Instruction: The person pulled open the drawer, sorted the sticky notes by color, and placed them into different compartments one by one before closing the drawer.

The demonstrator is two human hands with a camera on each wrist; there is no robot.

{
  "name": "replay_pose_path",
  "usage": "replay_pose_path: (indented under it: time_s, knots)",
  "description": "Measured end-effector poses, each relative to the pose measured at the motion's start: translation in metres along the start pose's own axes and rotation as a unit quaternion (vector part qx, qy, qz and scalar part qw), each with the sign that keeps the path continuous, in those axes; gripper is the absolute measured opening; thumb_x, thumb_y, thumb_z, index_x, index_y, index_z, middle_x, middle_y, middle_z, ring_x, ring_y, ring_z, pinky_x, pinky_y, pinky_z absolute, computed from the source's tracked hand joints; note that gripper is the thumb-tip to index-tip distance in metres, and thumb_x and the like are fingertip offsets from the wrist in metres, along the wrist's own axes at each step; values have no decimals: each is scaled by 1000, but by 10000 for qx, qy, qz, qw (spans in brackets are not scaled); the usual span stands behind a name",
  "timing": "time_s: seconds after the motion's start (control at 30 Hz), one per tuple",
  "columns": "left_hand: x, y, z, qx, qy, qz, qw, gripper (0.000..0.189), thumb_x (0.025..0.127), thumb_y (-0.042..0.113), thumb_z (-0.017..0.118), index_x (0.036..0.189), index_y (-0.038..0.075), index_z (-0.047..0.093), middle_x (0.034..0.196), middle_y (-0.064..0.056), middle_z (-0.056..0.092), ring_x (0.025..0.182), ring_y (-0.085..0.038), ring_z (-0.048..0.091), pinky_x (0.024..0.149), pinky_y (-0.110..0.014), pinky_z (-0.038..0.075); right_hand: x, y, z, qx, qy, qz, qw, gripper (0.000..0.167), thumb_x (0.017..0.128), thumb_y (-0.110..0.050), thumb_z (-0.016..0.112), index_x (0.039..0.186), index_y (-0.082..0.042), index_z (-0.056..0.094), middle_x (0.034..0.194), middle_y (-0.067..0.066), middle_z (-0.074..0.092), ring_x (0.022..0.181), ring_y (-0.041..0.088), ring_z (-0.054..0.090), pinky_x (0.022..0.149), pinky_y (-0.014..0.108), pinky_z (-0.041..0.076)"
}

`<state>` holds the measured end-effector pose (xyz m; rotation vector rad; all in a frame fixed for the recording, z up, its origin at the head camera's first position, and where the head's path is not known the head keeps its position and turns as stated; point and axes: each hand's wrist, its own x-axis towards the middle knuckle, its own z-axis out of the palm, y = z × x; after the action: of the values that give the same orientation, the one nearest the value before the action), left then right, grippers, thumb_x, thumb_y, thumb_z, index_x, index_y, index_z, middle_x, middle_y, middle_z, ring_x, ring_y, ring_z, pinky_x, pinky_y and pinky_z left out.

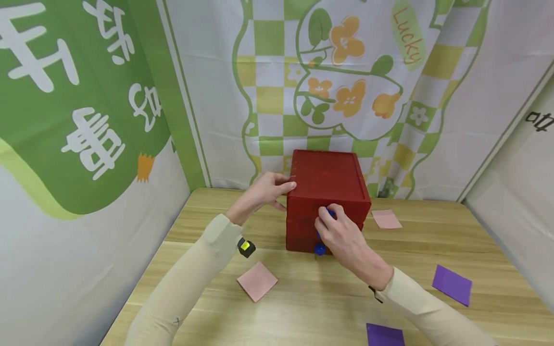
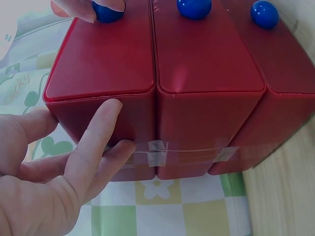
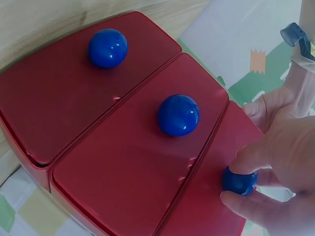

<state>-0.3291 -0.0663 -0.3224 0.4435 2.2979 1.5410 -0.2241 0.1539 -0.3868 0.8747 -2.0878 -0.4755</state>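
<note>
A red drawer cabinet (image 1: 324, 175) with three stacked drawers stands on the table, each drawer front bearing a round blue knob. My right hand (image 1: 339, 233) pinches the top knob (image 3: 239, 181) between thumb and fingers. Below it, the middle knob (image 3: 178, 115) and the bottom knob (image 3: 107, 48) are free of any hand. My left hand (image 1: 268, 190) rests against the cabinet's left side near the top front corner, its fingers extended and the thumb at the upper edge. All the drawer fronts look flush with one another. Clear tape (image 2: 157, 153) runs across the cabinet's side in the left wrist view.
On the wooden table (image 1: 298, 307), a pink paper square (image 1: 257, 281) lies front left and another pink square (image 1: 386, 219) right of the cabinet. Two purple squares, one farther right (image 1: 452, 285), lie toward the front. A patterned curtain (image 1: 270, 96) hangs close behind the cabinet.
</note>
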Motion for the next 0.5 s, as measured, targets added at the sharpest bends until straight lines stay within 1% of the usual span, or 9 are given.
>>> replay_pose_path:
  time_s: [0.13, 0.33, 0.43, 0.5]
  knots:
    - [0, 0, -2, 1, -6, 56, 10000, 43, 99, 26, 60, 131, -2, 56, 122, -17, 59, 118, -30, 57, 75, -49, 63, 0, 0, 2, 123, 97, 68, 9999, 30, 74, -9, 83, 97, 0, 67, 108, 19, 57, 95, 35, 53, 86, 39, 55]
    - [0, -2, -2, -2, 4, 50, 10000, 43, 98, 26, 61, 131, -1, 57, 121, -16, 60, 116, -29, 58, 69, -43, 65, -2, -3, 4, 312, 129, 291, 9990, 21, 78, -10, 79, 92, -3, 64, 109, 18, 56, 95, 33, 54, 82, 36, 58]
    - [-1, -1, -1, 22, 1, 42, 10000, 44, 98, 27, 61, 132, -1, 56, 122, -15, 60, 115, -29, 59, 68, -42, 65, -6, -5, 5, 551, 267, 448, 9971, 21, 80, -9, 77, 93, -3, 62, 111, 20, 56, 97, 35, 54, 81, 38, 59]
    - [-1, -1, -1, 25, -1, 45, 10000, 45, 98, 27, 61, 132, -1, 56, 122, -16, 60, 115, -29, 59, 67, -41, 65, -10, -7, 6, 644, 439, 487, 9958, 15, 85, -6, 71, 96, -2, 62, 113, 23, 56, 98, 36, 54, 81, 40, 59]
